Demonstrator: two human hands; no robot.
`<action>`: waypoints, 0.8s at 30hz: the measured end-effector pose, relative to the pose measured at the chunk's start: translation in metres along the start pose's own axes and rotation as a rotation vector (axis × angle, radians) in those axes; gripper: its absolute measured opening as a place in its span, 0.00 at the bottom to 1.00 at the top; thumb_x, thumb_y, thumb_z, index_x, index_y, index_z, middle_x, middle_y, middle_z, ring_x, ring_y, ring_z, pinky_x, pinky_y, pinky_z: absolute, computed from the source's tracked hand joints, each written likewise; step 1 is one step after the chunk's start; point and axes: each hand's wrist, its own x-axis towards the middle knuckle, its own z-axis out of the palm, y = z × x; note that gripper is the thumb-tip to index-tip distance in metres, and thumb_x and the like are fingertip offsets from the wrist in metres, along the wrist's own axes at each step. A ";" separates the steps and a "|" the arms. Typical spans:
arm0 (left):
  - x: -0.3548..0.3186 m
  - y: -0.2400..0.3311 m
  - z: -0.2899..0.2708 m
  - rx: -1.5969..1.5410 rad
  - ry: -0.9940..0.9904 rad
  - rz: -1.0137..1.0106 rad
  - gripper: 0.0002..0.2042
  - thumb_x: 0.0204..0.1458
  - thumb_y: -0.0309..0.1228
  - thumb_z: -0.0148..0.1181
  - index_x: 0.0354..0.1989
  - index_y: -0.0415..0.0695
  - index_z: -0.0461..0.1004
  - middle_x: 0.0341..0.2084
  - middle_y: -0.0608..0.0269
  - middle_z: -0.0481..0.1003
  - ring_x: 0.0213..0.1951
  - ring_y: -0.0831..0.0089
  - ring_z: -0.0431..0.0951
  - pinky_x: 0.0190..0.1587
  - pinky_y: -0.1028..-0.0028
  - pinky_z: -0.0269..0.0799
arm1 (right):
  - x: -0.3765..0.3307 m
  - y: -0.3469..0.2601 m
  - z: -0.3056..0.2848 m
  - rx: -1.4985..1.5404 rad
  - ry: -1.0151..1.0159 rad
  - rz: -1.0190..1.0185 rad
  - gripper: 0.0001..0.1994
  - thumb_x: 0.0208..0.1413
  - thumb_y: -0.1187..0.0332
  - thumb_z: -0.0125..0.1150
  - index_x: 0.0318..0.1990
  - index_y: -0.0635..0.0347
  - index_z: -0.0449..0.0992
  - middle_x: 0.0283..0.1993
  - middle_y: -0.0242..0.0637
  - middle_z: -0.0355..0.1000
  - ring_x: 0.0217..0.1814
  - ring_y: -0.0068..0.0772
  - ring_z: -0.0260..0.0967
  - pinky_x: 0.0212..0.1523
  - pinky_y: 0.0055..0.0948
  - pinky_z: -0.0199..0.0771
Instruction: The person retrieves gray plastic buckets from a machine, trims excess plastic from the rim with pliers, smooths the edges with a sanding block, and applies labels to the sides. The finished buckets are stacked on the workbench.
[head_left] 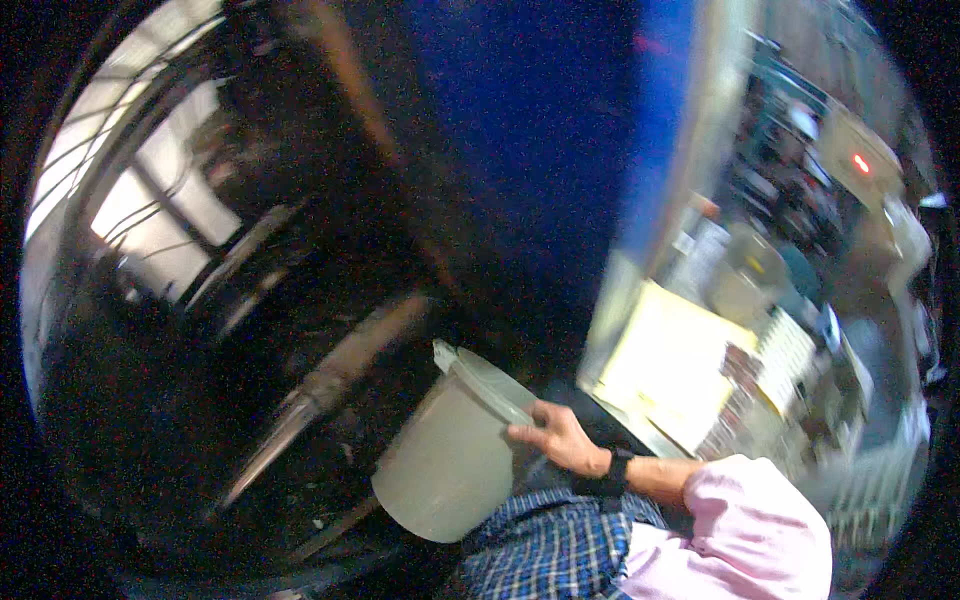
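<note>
My right hand [565, 440], with a black band at the wrist and a pale pink sleeve behind it, is closed on the rim of a whitish plastic bucket [440, 460]. The bucket hangs tilted, its rim toward the upper right and its base toward the lower left. A small light-coloured lug [444, 354] sticks out at the far side of the rim. The inside of the bucket is hidden from here. No part of my left hand shows.
Right of the bucket, a cluttered surface holds yellow paper [665, 365] and many small items. Beyond stands a large blue panel [540, 120], blurred. To the left lies a dark area with a long pole-like bar [330, 375]. Blue checked cloth [550, 545] covers my lap area.
</note>
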 end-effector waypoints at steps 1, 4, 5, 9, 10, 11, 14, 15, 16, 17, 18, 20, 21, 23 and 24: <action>-0.010 0.007 -0.012 0.013 -0.013 0.011 0.07 0.42 0.26 0.58 0.27 0.33 0.72 0.24 0.53 0.74 0.25 0.65 0.71 0.36 0.71 0.69 | -0.024 0.002 -0.017 0.067 0.060 0.023 0.18 0.50 0.59 0.62 0.38 0.68 0.73 0.29 0.38 0.74 0.29 0.24 0.69 0.31 0.27 0.71; -0.049 0.033 -0.044 0.027 -0.046 0.042 0.08 0.42 0.26 0.58 0.27 0.33 0.72 0.24 0.53 0.74 0.25 0.65 0.71 0.36 0.71 0.69 | -0.110 0.002 -0.080 0.086 0.293 0.149 0.17 0.49 0.59 0.62 0.37 0.67 0.74 0.29 0.37 0.73 0.31 0.23 0.68 0.33 0.25 0.70; -0.057 0.040 -0.049 0.041 -0.045 0.044 0.08 0.42 0.26 0.58 0.27 0.33 0.72 0.24 0.53 0.74 0.25 0.65 0.71 0.36 0.71 0.69 | -0.125 0.001 -0.093 0.002 0.370 0.164 0.17 0.49 0.59 0.62 0.36 0.67 0.74 0.28 0.36 0.73 0.31 0.22 0.68 0.34 0.24 0.69; -0.083 0.050 -0.039 0.049 -0.143 0.116 0.08 0.40 0.25 0.59 0.27 0.31 0.71 0.25 0.51 0.74 0.27 0.63 0.71 0.39 0.68 0.68 | -0.188 0.005 -0.114 0.041 0.559 0.192 0.17 0.47 0.58 0.63 0.33 0.66 0.75 0.26 0.34 0.72 0.28 0.20 0.66 0.30 0.22 0.67; -0.090 0.051 -0.036 -0.034 -0.304 0.142 0.09 0.41 0.24 0.58 0.29 0.31 0.71 0.27 0.53 0.74 0.29 0.65 0.71 0.39 0.67 0.68 | -0.205 0.010 -0.120 0.036 0.603 0.153 0.16 0.47 0.59 0.63 0.33 0.67 0.75 0.26 0.33 0.72 0.28 0.20 0.66 0.29 0.23 0.67; -0.096 0.053 -0.031 -0.128 -0.465 0.168 0.09 0.42 0.24 0.58 0.30 0.30 0.71 0.28 0.54 0.74 0.31 0.66 0.70 0.40 0.67 0.68 | -0.217 0.017 -0.126 0.081 0.677 0.171 0.16 0.47 0.61 0.63 0.33 0.68 0.75 0.25 0.33 0.72 0.27 0.20 0.65 0.28 0.23 0.67; -0.118 0.066 -0.024 -0.095 -0.697 0.158 0.07 0.44 0.24 0.59 0.28 0.31 0.73 0.27 0.56 0.74 0.30 0.68 0.70 0.39 0.70 0.68 | -0.255 0.043 -0.158 0.234 0.909 0.169 0.12 0.48 0.63 0.63 0.34 0.65 0.75 0.26 0.32 0.71 0.27 0.20 0.65 0.30 0.21 0.66; -0.126 0.073 -0.019 -0.114 -0.766 0.148 0.07 0.45 0.24 0.59 0.28 0.31 0.72 0.28 0.56 0.74 0.30 0.68 0.71 0.38 0.70 0.68 | -0.267 0.054 -0.170 0.334 0.961 0.155 0.12 0.48 0.64 0.62 0.36 0.64 0.75 0.28 0.32 0.71 0.27 0.20 0.65 0.30 0.21 0.67; -0.134 0.079 -0.013 -0.129 -0.833 0.134 0.07 0.45 0.24 0.60 0.29 0.32 0.72 0.28 0.56 0.74 0.30 0.69 0.71 0.38 0.71 0.68 | -0.271 0.070 -0.178 0.587 1.054 -0.002 0.15 0.50 0.67 0.59 0.45 0.61 0.71 0.32 0.31 0.71 0.30 0.21 0.67 0.33 0.21 0.68; -0.142 0.084 -0.008 -0.144 -0.895 0.117 0.08 0.45 0.24 0.60 0.30 0.32 0.72 0.28 0.56 0.74 0.30 0.69 0.71 0.38 0.71 0.68 | -0.280 0.086 -0.189 0.764 1.084 -0.059 0.18 0.52 0.68 0.58 0.50 0.60 0.65 0.40 0.34 0.70 0.39 0.27 0.68 0.40 0.27 0.71; -0.149 0.088 -0.001 -0.171 -0.942 0.115 0.09 0.46 0.26 0.61 0.31 0.32 0.72 0.30 0.55 0.74 0.31 0.68 0.72 0.39 0.70 0.68 | -0.286 0.106 -0.194 0.890 1.128 -0.148 0.18 0.53 0.67 0.57 0.50 0.59 0.65 0.43 0.35 0.69 0.44 0.30 0.67 0.44 0.31 0.70; -0.165 0.091 0.016 -0.222 -1.032 0.119 0.11 0.47 0.28 0.61 0.34 0.33 0.72 0.33 0.53 0.74 0.34 0.65 0.72 0.41 0.68 0.68 | -0.293 0.150 -0.199 1.107 1.140 -0.211 0.18 0.55 0.64 0.56 0.52 0.56 0.63 0.49 0.34 0.67 0.51 0.34 0.64 0.51 0.37 0.67; -0.177 0.091 0.031 -0.261 -1.021 -0.018 0.11 0.50 0.22 0.54 0.43 0.37 0.66 0.34 0.57 0.68 0.35 0.70 0.69 0.42 0.70 0.68 | -0.291 0.174 -0.199 1.184 1.079 -0.216 0.19 0.56 0.63 0.55 0.54 0.54 0.62 0.52 0.34 0.65 0.53 0.36 0.62 0.53 0.40 0.65; -0.189 0.091 0.047 -0.268 -1.050 -0.045 0.13 0.48 0.20 0.56 0.43 0.36 0.66 0.35 0.56 0.69 0.38 0.67 0.69 0.45 0.66 0.68 | -0.285 0.219 -0.191 0.986 1.081 0.130 0.16 0.58 0.64 0.52 0.53 0.53 0.63 0.50 0.32 0.67 0.51 0.33 0.64 0.46 0.36 0.69; -0.194 0.091 0.054 -0.268 -1.095 0.003 0.13 0.49 0.20 0.56 0.43 0.36 0.66 0.35 0.56 0.69 0.38 0.67 0.69 0.45 0.66 0.68 | -0.276 0.238 -0.187 1.107 1.032 0.079 0.17 0.57 0.64 0.53 0.53 0.54 0.63 0.50 0.33 0.67 0.51 0.32 0.64 0.45 0.35 0.70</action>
